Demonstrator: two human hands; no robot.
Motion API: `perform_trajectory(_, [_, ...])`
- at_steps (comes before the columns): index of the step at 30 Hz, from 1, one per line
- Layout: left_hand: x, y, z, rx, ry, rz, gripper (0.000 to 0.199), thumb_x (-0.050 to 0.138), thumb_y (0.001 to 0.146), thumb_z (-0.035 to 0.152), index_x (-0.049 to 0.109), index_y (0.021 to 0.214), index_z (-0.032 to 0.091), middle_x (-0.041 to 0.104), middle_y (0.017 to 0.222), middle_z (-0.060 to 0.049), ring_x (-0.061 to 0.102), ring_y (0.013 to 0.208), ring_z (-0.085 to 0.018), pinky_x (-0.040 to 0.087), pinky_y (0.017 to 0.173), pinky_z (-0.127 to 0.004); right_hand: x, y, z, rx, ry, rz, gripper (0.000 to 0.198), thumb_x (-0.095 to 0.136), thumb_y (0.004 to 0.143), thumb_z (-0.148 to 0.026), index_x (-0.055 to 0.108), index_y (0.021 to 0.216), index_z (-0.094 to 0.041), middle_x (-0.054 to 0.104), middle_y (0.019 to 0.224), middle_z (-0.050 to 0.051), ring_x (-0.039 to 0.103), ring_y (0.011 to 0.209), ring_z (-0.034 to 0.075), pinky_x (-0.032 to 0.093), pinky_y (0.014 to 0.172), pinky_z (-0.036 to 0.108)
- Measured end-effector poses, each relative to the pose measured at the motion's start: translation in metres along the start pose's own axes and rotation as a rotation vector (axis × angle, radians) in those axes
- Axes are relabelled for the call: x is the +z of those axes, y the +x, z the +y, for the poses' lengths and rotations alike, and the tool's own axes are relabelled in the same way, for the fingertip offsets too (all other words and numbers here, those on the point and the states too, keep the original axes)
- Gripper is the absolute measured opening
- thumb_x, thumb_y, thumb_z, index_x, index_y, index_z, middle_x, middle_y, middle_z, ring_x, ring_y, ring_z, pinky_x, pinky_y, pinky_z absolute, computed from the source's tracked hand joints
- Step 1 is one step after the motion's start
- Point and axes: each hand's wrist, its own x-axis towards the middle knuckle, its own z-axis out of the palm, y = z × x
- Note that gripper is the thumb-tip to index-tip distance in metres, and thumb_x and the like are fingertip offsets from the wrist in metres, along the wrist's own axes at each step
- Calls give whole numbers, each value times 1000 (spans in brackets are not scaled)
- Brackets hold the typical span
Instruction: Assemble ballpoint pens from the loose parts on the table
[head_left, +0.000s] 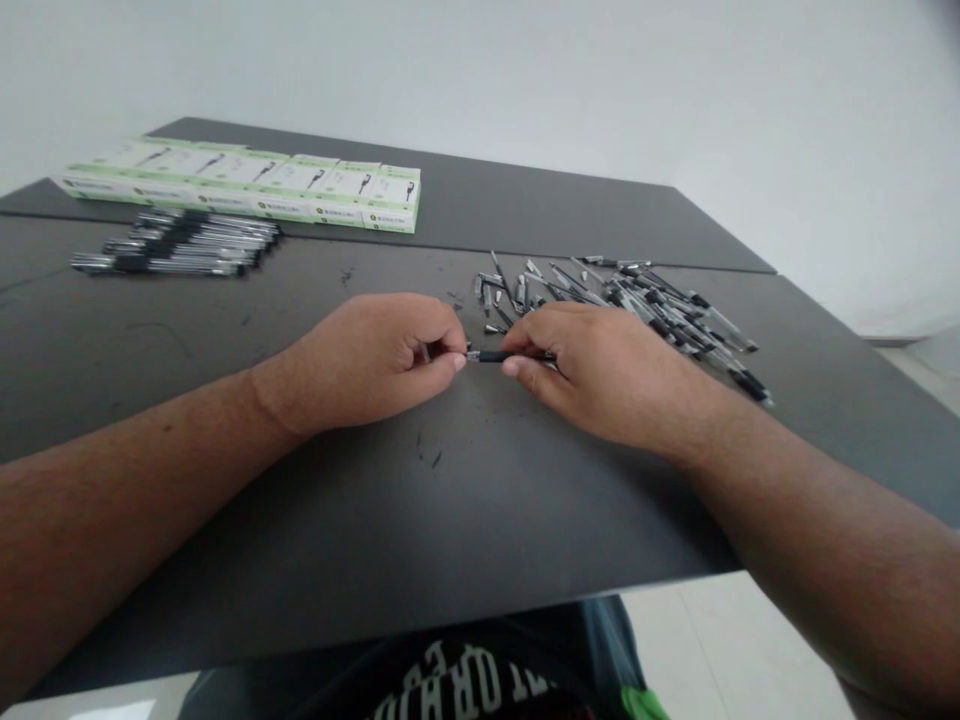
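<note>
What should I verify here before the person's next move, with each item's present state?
1. Slim pen with black grip held by both hands: ok; left hand at its silvery end, right hand around the grip.
2. Silvery end fully seated: cannot tell; fingertips cover it.
3. Space beyond the right hand free: not ok; clear-and-black plastic pen parts lie close behind it.
4. Clear-and-black pens grouped at left apart from those parts: ok.
5. White-and-green cardboard boxes clear of both hands: ok, lined up farther back.
</note>
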Motion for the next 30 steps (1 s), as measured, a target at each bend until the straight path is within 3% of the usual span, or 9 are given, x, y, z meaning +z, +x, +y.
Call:
perform_trajectory(3, [0, 0, -1, 7, -3, 7, 24, 57, 101, 39, 78, 100, 27, 82, 93, -3, 74, 87, -24, 49, 81, -37, 0, 1, 0, 22, -3, 26, 18, 78, 108, -28, 86, 123, -21, 90, 115, 8, 82, 107, 29, 56, 92, 37])
perform_trajectory(7, [1, 0, -2, 26, 1, 0, 26, 57, 101, 39, 79, 101, 26, 83, 94, -3, 75, 88, -24, 49, 82, -37, 0, 1, -2, 18, -22, -26, 22, 67, 116, -29, 88, 114, -21, 91, 113, 9, 82, 108, 29, 55, 93, 37])
perform_trajectory(13, [2, 0, -2, 15, 14, -5, 27, 57, 101, 39, 81, 103, 26, 83, 97, -3, 75, 91, -24, 49, 84, -36, 1, 1, -1, 26, 7, 8, 21, 75, 110, -30, 85, 125, -19, 90, 114, 10, 83, 107, 30, 54, 89, 37])
perform_trajectory(18, [2, 0, -2, 18, 25, -23, 28, 57, 102, 39, 82, 105, 26, 83, 96, -4, 75, 91, -24, 49, 85, -35, 0, 2, -3, 40, -14, -68, 29, 61, 119, -30, 88, 116, -20, 91, 115, 12, 84, 111, 32, 54, 94, 39])
perform_trajectory(23, [1, 0, -3, 27, 12, -17, 29, 55, 101, 40, 80, 103, 26, 82, 95, -3, 74, 88, -23, 49, 83, -35, 1, 1, -2, 45, 21, -14, 26, 75, 111, -32, 84, 132, -20, 91, 116, 9, 84, 105, 30, 54, 88, 38])
perform_trajectory(26, [2, 0, -2, 35, 5, -9, 27, 55, 100, 39, 78, 100, 26, 81, 93, -3, 73, 87, -23, 48, 81, -36, 1, 2, -2, 50, -9, -48, 19, 73, 112, -30, 86, 122, -20, 91, 112, 10, 83, 104, 31, 53, 87, 38])
perform_trajectory(30, [2, 0, -2, 37, -1, -13, 27, 55, 100, 39, 78, 100, 26, 81, 92, -3, 73, 87, -23, 48, 81, -36, 1, 2, -3, 26, -8, -78, 26, 64, 118, -31, 88, 117, -21, 91, 117, 11, 84, 110, 32, 54, 93, 39])
